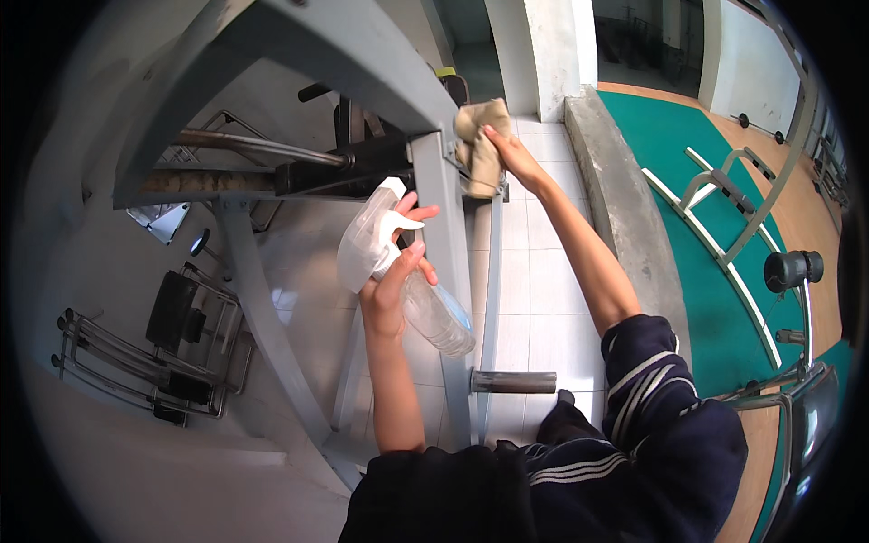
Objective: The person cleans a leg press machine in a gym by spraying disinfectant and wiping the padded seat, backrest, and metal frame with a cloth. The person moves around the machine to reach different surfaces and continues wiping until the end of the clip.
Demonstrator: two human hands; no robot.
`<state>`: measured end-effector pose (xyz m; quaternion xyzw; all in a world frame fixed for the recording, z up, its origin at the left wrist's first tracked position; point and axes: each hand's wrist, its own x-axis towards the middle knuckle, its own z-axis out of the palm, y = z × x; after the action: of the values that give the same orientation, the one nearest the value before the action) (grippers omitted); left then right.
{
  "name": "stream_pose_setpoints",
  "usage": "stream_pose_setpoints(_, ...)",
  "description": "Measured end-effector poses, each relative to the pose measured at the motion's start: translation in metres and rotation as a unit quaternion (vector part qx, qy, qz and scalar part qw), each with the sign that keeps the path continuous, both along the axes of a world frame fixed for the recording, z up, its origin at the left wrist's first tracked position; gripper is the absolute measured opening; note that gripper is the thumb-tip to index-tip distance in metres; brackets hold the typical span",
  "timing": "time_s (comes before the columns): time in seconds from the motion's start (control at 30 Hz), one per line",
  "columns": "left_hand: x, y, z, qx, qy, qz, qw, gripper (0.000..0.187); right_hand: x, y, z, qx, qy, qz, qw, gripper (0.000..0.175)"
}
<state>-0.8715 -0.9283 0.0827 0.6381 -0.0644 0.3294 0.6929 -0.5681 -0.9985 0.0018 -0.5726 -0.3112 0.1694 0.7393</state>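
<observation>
My left hand grips a clear plastic spray bottle with a white trigger head, tilted so its nozzle end points up and away from me. A blue label shows on the bottle's side. Farther forward, my right hand holds a folded beige cloth. That cloth lies against the outer side of a grey steel gym-machine frame, near its upper corner; exact contact is hard to make out. A metal bar runs inside the frame, left of the bottle.
A dark cylindrical peg juts from the frame near my legs. White floor tiles lie beneath, bordered by a raised concrete ledge. Right of it, white-framed gym equipment stands on green matting. Another padded machine is at left.
</observation>
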Motion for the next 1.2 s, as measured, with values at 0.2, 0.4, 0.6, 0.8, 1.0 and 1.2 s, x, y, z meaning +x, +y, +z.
stream_pose_setpoints(0.2,0.072,-0.009,0.021,0.114,0.026,0.122,0.986,0.035,0.028,-0.107,-0.069,0.139,0.204,-0.019,0.969,0.061)
stream_pose_setpoints(0.4,0.101,-0.025,0.023,0.123,0.026,0.266,0.956,0.021,0.042,-0.126,-0.083,0.122,0.234,-0.035,0.964,0.063)
stream_pose_setpoints(0.6,0.094,-0.024,0.012,0.110,0.051,0.225,0.967,0.021,0.027,-0.074,0.002,0.139,0.043,-0.009,0.989,0.057)
stream_pose_setpoints(0.8,0.074,-0.036,-0.019,0.050,0.088,0.256,0.961,0.029,-0.048,0.031,0.161,0.239,-0.388,-0.072,0.887,0.076)
stream_pose_setpoints(1.0,0.052,-0.020,-0.042,-0.015,0.056,0.254,0.965,0.031,-0.038,0.068,0.128,0.193,-0.442,-0.086,0.872,0.072)
stream_pose_setpoints(1.2,0.021,-0.015,-0.048,0.060,0.106,0.305,0.945,0.034,0.007,0.068,0.081,0.116,-0.188,0.045,0.974,0.060)
